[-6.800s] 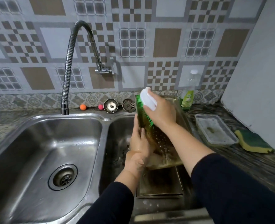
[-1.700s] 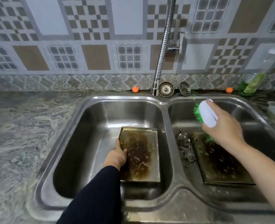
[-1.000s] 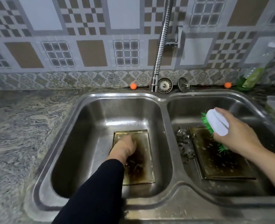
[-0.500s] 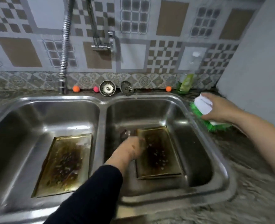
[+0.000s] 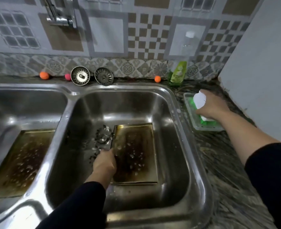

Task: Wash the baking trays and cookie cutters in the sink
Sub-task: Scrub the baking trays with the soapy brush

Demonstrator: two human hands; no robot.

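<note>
Stained tray gripped at its rim, brush lowered into the dish!

The browned rectangular metal baking tray (image 5: 136, 152) is held by its left rim in the right basin (image 5: 176, 129) by the left hand (image 5: 104, 164), beside metal cookie cutters (image 5: 101, 139); it is judged stiff, light and slippery (wet, greasy). A second browned tray (image 5: 19, 162) lies in the left basin (image 5: 29, 103). The white-handled green scrub brush (image 5: 200, 103) is gripped by the right hand (image 5: 214, 104) inside the clear plastic dish (image 5: 207, 128).

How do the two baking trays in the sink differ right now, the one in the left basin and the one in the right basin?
The left-basin tray lies alone, with no hand on it; the right-basin tray has the left hand at its left edge. The left-basin tray is cut off by the basin divider; the right-basin tray shows whole, with cookie cutters beside it. Both lie flat, golden-rimmed, with dark burnt stains and droplets.
</note>
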